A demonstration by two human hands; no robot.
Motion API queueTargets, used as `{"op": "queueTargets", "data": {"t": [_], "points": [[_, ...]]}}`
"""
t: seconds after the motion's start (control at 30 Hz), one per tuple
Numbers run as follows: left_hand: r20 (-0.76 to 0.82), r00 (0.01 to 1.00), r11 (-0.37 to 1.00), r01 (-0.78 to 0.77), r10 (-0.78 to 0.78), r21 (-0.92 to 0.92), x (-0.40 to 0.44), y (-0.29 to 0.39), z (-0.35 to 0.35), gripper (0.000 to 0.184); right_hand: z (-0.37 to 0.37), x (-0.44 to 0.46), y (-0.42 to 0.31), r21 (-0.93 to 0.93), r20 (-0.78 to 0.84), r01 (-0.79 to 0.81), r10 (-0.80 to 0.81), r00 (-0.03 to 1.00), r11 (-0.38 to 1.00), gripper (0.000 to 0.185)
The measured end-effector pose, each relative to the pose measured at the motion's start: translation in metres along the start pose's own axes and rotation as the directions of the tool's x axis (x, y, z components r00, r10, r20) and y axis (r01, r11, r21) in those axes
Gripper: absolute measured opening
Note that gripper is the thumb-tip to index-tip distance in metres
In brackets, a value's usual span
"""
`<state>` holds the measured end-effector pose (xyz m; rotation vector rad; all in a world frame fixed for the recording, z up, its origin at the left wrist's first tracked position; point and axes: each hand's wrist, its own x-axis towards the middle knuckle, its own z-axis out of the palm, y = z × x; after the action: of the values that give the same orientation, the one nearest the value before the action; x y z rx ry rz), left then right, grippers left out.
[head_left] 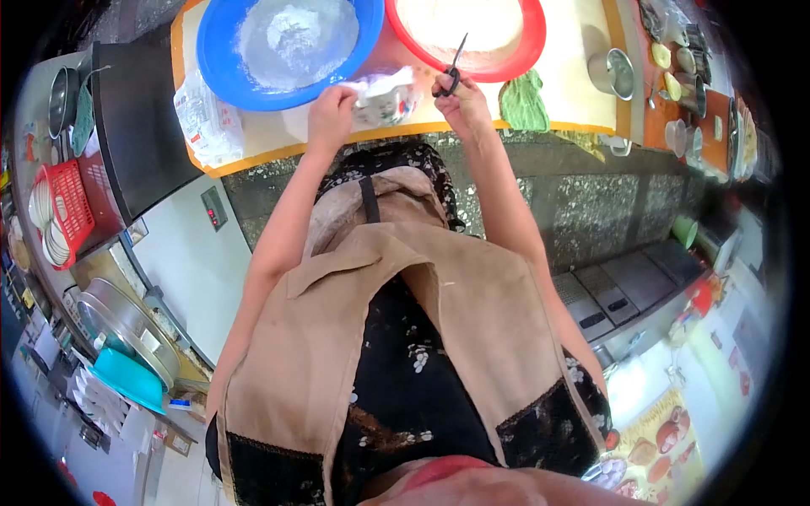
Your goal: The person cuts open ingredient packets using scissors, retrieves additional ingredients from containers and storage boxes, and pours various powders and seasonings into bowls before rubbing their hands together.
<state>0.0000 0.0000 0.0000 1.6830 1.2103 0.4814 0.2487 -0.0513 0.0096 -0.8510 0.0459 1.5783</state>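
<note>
A pair of black-handled scissors (453, 78) is gripped in my right hand (462, 103), blades pointing up and away in front of the red basin (535, 42). My left hand (333, 110) pinches the edge of a printed plastic bag (390, 99), whose white top spreads between my two hands. Just beyond the left hand stands a blue basin (221, 78) holding a heap of white powder (295, 38). Pale yellowish contents (460, 25) fill the red basin. The fingertips of the left hand are partly hidden by the bag.
Another white printed plastic bag (207, 122) lies at the table's left edge. A green cloth (525, 101) hangs at the front edge, and a metal pot (612, 73) stands to the right. Left are a black-topped unit (139, 118) and a red basket (72, 211) of plates.
</note>
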Motion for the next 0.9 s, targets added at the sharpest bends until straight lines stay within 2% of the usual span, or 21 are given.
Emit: {"op": "queueTargets", "data": {"t": [0.07, 0.1, 0.17, 0.2, 0.23, 0.27, 0.3, 0.33, 0.37, 0.43, 0.47, 0.53, 0.67, 0.73, 0.9], "points": [[-0.22, 0.975, 0.997, 0.003, 0.015, 0.078, 0.007, -0.005, 0.0, 0.019, 0.021, -0.006, -0.01, -0.454, -0.149, 0.085, -0.17, 0.974, 0.887, 0.029], [-0.188, 0.981, 0.994, 0.063, -0.046, 0.088, -0.018, 0.005, -0.005, 0.019, 0.03, -0.029, -0.001, -0.429, -0.198, 0.023, -0.119, 0.973, 0.903, 0.029], [-0.339, 0.891, 0.906, -0.156, 0.301, 0.394, -0.018, 0.036, -0.015, 0.009, 0.046, -0.038, -0.005, -0.835, 0.084, 0.127, -0.106, 0.991, 0.535, 0.029], [-0.339, 0.895, 0.909, -0.146, 0.29, 0.391, -0.021, 0.036, -0.015, 0.009, 0.045, -0.04, -0.004, -0.858, 0.117, 0.112, -0.021, 0.993, 0.501, 0.037], [-0.244, 0.903, 0.856, -0.207, 0.353, 0.474, -0.015, 0.034, -0.014, 0.008, 0.046, -0.04, -0.007, -0.862, 0.12, 0.114, -0.02, 0.993, 0.495, 0.037], [-0.147, 0.896, 0.786, -0.277, 0.419, 0.552, -0.004, 0.033, -0.014, 0.007, 0.048, -0.037, -0.012, -0.943, 0.322, 0.328, -0.098, 0.942, 0.058, 0.042], [-0.154, 0.891, 0.785, -0.281, 0.428, 0.553, 0.003, 0.033, -0.015, 0.007, 0.054, -0.037, -0.016, -0.803, 0.515, 0.449, -0.078, 0.854, -0.393, 0.047], [-0.086, 0.888, 0.756, -0.33, 0.452, 0.565, 0.009, 0.034, -0.016, 0.007, 0.06, -0.034, -0.019, -0.719, 0.528, 0.429, -0.029, 0.849, -0.547, 0.049], [-0.016, 0.883, 0.729, -0.378, 0.47, 0.571, 0.014, 0.033, -0.015, 0.007, 0.067, -0.031, -0.022, -0.716, 0.531, 0.43, -0.029, 0.847, -0.551, 0.049], [0.017, 0.861, 0.688, -0.418, 0.509, 0.593, 0.025, 0.028, -0.014, 0.006, 0.083, -0.021, -0.026, -0.543, 0.495, 0.4, 0.103, 0.863, -0.738, 0.037], [0.059, 0.843, 0.647, -0.454, 0.535, 0.613, 0.027, 0.026, -0.015, 0.005, 0.089, -0.018, -0.025, -0.543, 0.495, 0.401, 0.104, 0.862, -0.738, 0.037], [0.053, 0.826, 0.625, -0.465, 0.561, 0.627, 0.028, 0.029, -0.014, 0.004, 0.1, -0.011, -0.022, -0.335, 0.535, 0.422, 0.199, 0.821, -0.842, 0.026], [0.009, 0.79, 0.616, -0.485, 0.613, 0.621, 0.025, 0.032, -0.009, 0.006, 0.113, 0.0, -0.018, -0.231, 0.548, 0.457, 0.274, 0.791, -0.859, 0.017], [0.015, 0.772, 0.601, -0.507, 0.635, 0.618, 0.024, 0.034, -0.008, 0.006, 0.118, 0.004, -0.019, -0.168, 0.483, 0.473, 0.346, 0.804, -0.865, 0.013], [0.027, 0.713, 0.554, -0.568, 0.701, 0.609, 0.027, 0.037, -0.007, 0.008, 0.122, 0.004, -0.023, -0.103, 0.455, 0.473, 0.381, 0.805, -0.875, 0.005]]}}
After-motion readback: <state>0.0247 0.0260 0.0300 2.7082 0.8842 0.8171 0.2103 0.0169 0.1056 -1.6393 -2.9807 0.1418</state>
